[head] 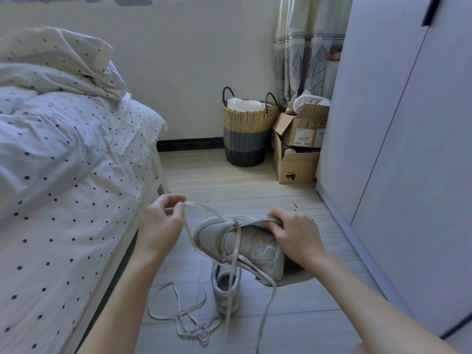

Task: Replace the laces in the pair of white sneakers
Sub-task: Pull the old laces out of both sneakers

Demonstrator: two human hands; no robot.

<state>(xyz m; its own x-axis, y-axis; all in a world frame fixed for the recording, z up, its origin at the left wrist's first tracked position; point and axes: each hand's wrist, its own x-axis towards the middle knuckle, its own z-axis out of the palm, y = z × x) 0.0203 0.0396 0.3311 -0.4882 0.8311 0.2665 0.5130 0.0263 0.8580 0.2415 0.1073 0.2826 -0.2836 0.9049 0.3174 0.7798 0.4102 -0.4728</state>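
While a tangle of flat loose laces (187, 320) is lying on the smooth floor beside the second sneaker (226, 290), the right hand (296, 238) is gripping the held sneaker (245, 247) with curled fingers, and the left hand (162, 223) is pinching its flat lace (204, 209); a woven basket (246, 129) is standing beyond.

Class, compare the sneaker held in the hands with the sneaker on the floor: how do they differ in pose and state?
The held sneaker is off the floor, tilted on its side; the floor sneaker stands upright on its sole. The held sneaker has a lace running from it, pinched by the left hand; the floor sneaker is untouched. Both are pale, matching sneakers.
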